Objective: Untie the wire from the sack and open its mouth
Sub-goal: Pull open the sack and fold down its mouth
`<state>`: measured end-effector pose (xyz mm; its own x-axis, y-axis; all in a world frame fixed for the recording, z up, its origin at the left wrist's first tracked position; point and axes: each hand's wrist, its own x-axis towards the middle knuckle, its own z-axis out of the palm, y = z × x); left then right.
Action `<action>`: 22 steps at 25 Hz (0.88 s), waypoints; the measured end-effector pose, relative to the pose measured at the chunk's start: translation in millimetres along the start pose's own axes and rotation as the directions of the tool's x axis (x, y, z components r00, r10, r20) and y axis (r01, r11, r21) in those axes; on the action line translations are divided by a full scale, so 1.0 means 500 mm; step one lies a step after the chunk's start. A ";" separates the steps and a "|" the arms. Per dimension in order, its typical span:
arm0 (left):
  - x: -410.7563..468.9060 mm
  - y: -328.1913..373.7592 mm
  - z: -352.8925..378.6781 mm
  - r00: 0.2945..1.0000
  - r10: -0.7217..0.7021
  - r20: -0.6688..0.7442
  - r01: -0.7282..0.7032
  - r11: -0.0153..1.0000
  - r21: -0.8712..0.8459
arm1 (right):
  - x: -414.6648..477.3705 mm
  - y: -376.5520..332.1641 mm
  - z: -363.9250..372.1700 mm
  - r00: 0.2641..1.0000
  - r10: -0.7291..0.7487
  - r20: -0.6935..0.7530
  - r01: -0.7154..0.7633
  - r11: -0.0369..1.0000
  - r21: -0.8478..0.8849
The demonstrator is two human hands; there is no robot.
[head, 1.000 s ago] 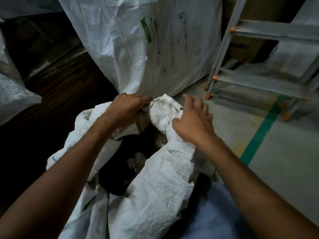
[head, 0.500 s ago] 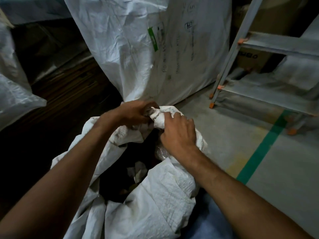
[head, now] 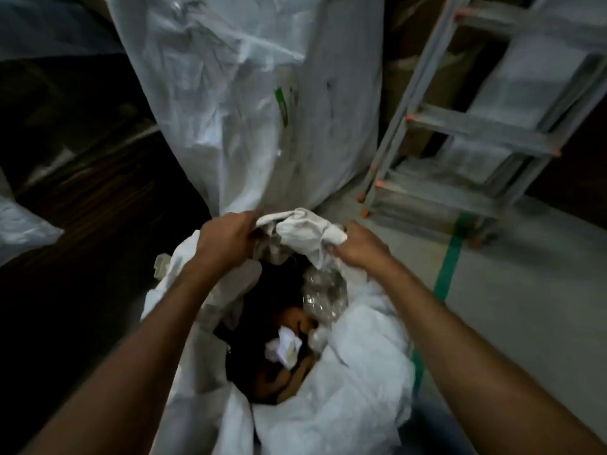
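The white woven sack (head: 345,382) stands on the floor directly below the camera with its mouth open toward the viewer. Inside it, against a dark interior, lie crumpled clear plastic (head: 323,295), a crumpled piece of white paper (head: 284,351) and some brown material (head: 289,377) lower down. The left hand (head: 225,241) is clenched on the far-left part of the sack's rim. The right hand (head: 359,249) is clenched on the far-right part, with a bunched fold of rim fabric (head: 305,229) stretched between the two hands. The wire cannot be made out in the current view. A larger white bulk bag (head: 249,93) stands just behind the sack, and an aluminium stepladder (head: 476,133) stands to its right on the concrete floor (head: 525,307), which carries a green tape line (head: 448,267). Compared with half a second ago, the hands have moved apart from a nearly touching position, and the mouth gapes wider, exposing more of the contents.
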<state>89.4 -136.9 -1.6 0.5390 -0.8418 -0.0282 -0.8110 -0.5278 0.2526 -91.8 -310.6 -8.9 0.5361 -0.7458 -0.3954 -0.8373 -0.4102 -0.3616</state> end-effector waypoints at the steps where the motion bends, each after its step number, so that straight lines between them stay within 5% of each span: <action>1: 0.035 -0.019 -0.022 0.997 0.024 0.069 -0.018 0.996 -0.084 | -0.009 -0.031 0.010 0.988 -0.072 -0.136 0.054 0.990 -0.128; 2: 0.068 -0.037 -0.035 0.991 0.067 0.117 -0.037 0.969 -0.244 | -0.015 -0.051 0.029 0.942 -0.228 -0.245 0.180 0.962 -0.205; 4: 0.128 -0.064 -0.050 0.953 0.129 0.275 0.055 0.816 -0.576 | -0.015 -0.083 0.078 0.839 -0.489 -0.237 0.431 0.864 -0.259; 6: 0.165 -0.089 -0.039 0.890 0.167 0.424 0.200 0.693 -0.693 | 0.005 -0.102 0.101 0.825 -0.519 -0.224 0.496 0.854 -0.156; 10: 0.173 -0.104 -0.010 0.889 0.085 0.450 0.269 0.700 -0.662 | 0.098 -0.109 0.077 0.730 -0.631 -0.262 0.506 0.757 -0.413; 12: 0.139 -0.072 0.000 0.975 -0.019 0.223 0.122 0.881 -0.458 | 0.140 -0.099 0.057 0.812 -0.580 -0.069 0.531 0.782 -0.326; 14: 0.069 -0.019 0.005 0.998 0.034 -0.055 -0.038 0.996 -0.078 | 0.174 -0.084 0.035 0.866 -0.469 0.175 0.492 0.861 -0.125; 17: -0.011 0.005 0.053 0.999 -0.034 0.023 0.028 0.976 0.218 | 0.206 -0.090 0.012 0.773 -0.444 0.453 0.474 0.879 0.052; 20: -0.016 -0.055 0.076 0.990 -0.142 0.004 0.142 0.988 0.055 | 0.226 -0.108 0.019 0.739 -0.386 0.553 0.416 0.906 0.077; 22: 0.005 -0.116 0.066 0.986 -0.163 0.039 0.167 0.962 -0.216 | 0.211 -0.113 0.037 0.842 -0.394 0.369 0.461 0.880 -0.112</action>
<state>130.1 -112.3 -48.1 0.6545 -0.7484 -0.1070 -0.6406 -0.6242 0.4472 14.2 -356.2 -45.8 0.8209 -0.2720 -0.5022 -0.5017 -0.7637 -0.4064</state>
